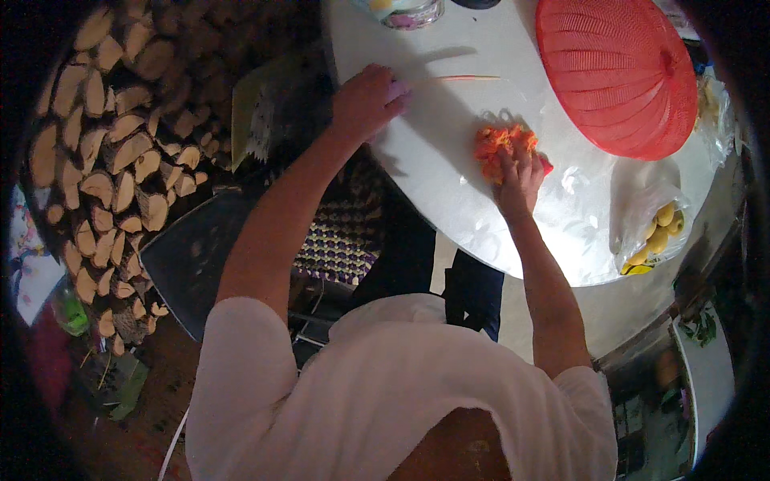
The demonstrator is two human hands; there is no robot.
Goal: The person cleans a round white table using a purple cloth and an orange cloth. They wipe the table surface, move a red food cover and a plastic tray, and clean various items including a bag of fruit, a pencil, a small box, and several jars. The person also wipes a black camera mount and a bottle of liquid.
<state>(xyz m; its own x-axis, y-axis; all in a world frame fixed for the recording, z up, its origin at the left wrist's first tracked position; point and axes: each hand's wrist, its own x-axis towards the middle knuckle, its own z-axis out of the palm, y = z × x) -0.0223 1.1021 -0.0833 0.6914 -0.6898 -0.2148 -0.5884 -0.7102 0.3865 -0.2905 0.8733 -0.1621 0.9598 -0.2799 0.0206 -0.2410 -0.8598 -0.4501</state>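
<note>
At the left rim of a round white table (pixel 415 174), my left hand (pixel 368 99) grips a small purple item (pixel 397 90). Fingers hide most of that item, so its kind is unclear. My right hand (pixel 518 177) presses down on a crumpled orange-red cloth or scrubber (pixel 490 147) on the tabletop. A bit of brighter red shows at the right edge of this hand. Between and beyond the hands lies a thin reddish stick (pixel 468 77), apart from both.
A red mesh food cover (pixel 619 78) covers the table's far right. Near the right rim sits a clear plastic bag of yellow fruit (pixel 659 234). A clear container (pixel 415 15) stands at the far edge. Stacked split firewood (pixel 120 144) and a woven-covered seat (pixel 337 246) are on the left.
</note>
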